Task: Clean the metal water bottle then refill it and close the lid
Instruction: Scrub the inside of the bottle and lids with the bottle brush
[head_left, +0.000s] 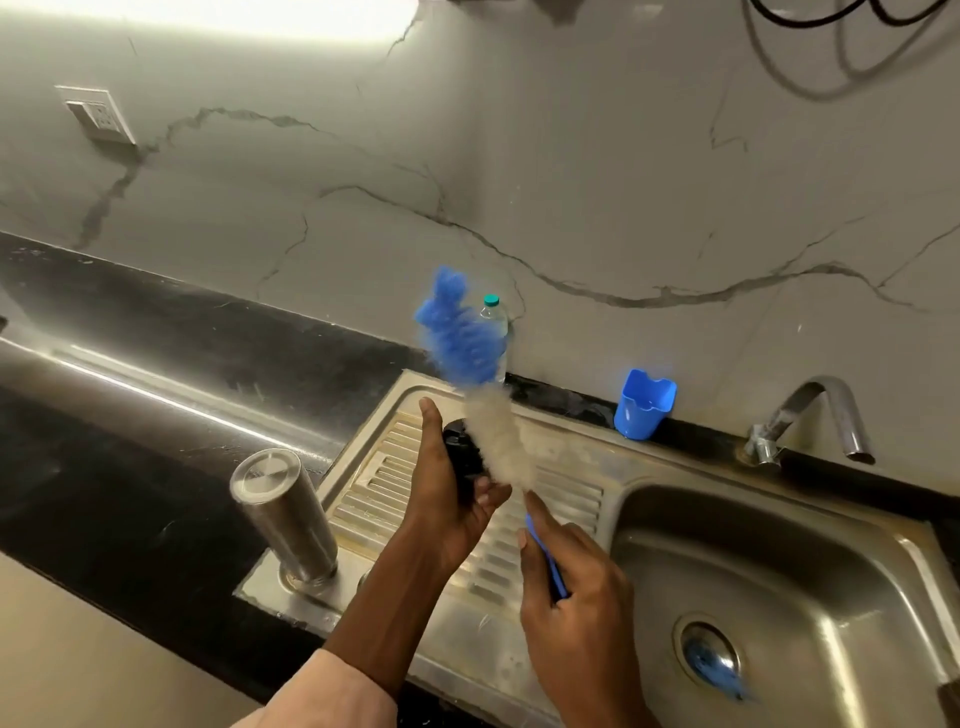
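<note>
Fingers pinch the brush; left hand grips the lid.

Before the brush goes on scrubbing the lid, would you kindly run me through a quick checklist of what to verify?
1. Lid gripped by the left hand: ok.
2. Brush handle held by the right hand: ok.
3. White bristles against the lid: ok, they lie beside it; actual contact is blurred.
4. Metal bottle stands inverted on the drainboard, apart from the hands: ok.
5. Tap running for rinsing: not ok, no water visible.
6. Basin drain clear: cannot tell, something blue sits there.
</note>
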